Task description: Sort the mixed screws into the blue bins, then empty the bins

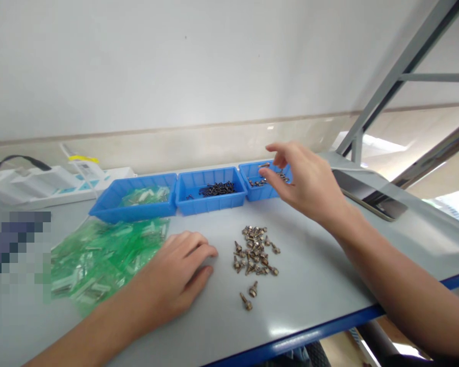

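Note:
My right hand hangs over the right blue bin, thumb and fingers apart, with nothing in its grasp. Close to its fingertips shows one small screw; whether it is in the air or resting in the bin I cannot tell. More metal screws lie inside that bin, partly hidden by the hand. My left hand rests on the table, fingers loosely bent and thumb apart, holding nothing. Just right of it is a loose pile of brass-coloured screws with thick heads, and two stray ones lie nearer the front.
Green plastic bags of parts spread beside my left forearm. The middle blue bin holds black screws; the left one holds a green bag. A phone lies at right, a white power strip at back left.

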The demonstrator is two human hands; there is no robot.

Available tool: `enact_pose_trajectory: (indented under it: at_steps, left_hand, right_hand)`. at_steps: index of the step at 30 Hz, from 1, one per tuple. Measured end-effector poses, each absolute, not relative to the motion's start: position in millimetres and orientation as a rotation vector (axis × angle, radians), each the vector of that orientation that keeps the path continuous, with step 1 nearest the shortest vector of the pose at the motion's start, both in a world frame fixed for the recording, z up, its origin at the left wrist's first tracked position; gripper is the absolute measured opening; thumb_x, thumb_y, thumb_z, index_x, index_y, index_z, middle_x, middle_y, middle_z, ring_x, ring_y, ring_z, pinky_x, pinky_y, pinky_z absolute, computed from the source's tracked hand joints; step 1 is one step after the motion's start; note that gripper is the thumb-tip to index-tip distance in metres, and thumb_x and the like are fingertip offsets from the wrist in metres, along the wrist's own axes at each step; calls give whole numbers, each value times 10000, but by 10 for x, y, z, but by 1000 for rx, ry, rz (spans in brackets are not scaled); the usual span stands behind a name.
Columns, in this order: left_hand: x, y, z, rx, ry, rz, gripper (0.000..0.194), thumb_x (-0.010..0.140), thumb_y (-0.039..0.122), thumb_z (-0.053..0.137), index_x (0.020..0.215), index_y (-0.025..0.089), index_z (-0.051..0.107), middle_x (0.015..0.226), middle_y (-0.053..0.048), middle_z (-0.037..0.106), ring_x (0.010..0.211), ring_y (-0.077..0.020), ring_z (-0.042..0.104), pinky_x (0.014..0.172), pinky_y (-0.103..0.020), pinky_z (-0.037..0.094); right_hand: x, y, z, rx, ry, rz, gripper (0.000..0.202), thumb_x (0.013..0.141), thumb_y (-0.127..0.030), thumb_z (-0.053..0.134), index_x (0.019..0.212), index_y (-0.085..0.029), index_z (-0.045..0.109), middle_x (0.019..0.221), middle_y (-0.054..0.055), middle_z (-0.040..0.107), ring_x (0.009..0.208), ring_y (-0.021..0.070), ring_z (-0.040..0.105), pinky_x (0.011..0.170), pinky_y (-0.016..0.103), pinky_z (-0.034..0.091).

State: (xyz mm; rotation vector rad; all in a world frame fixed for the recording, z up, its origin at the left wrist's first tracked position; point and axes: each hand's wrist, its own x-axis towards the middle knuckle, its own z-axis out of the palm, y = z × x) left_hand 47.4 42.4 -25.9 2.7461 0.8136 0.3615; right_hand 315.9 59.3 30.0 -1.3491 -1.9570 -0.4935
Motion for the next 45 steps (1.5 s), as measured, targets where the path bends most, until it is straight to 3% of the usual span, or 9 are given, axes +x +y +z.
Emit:
enact_pose_trajectory:
  at_steps: [5,9,13,19,33,37,45]
  left_hand:
    - [482,436,-263,2757,814,367,173,918,184,419,1060,229,507,1018,-41,525,934,-202,471,818,-359,379]
    - [478,450,-265,2770,804,377,173,915,184,428,1062,229,507,1012,-41,527,931,-201,472,813,-352,378]
    - [471,453,-273,2775,788,385,175,916,187,429,1070,230,502,1012,-38,525,931,-198,474,811,-352,377]
    - [477,446,-259,2770,809,363,169,915,190,430,1057,226,515,1009,-38,528,928,-198,480,815,-358,381]
    - [472,439,-261,2777,824,356,173,920,213,418,1047,222,536,1002,-43,538,920,-196,487,815,-354,394]
    - [471,443,-249,2787,830,364,185,920,220,415,1048,218,549,1003,-48,549,921,-193,494,818,-345,402]
    - [468,429,-233,2812,837,370,193,919,217,414,1054,217,551,1008,-58,560,927,-198,508,822,-346,412]
  right_hand:
    - [3156,520,343,-1447,-2278,-299,185,884,-282,514,934,-148,630,861,73,629,811,207,582,712,325,423]
    - [3112,476,317,-1427,-2660,145,145,857,-208,546,958,-179,646,941,52,658,881,201,602,756,322,429]
    - [3092,515,272,-1447,-2719,326,163,833,-147,540,946,-193,648,982,51,659,906,194,602,754,314,429]
    - [2971,533,189,-1409,-2834,204,134,848,-127,516,795,-153,636,856,68,659,847,197,609,723,308,421]
    - [2901,499,195,-1416,-2855,48,171,854,-152,495,753,-140,632,794,75,665,748,184,600,663,303,382]
    - [3015,487,315,-1393,-2712,38,146,854,-197,506,852,-159,647,832,60,670,776,183,600,693,301,394]
    - [3465,689,410,-1639,-1982,-391,245,868,-290,506,1031,-159,632,803,69,673,702,188,601,650,304,410]
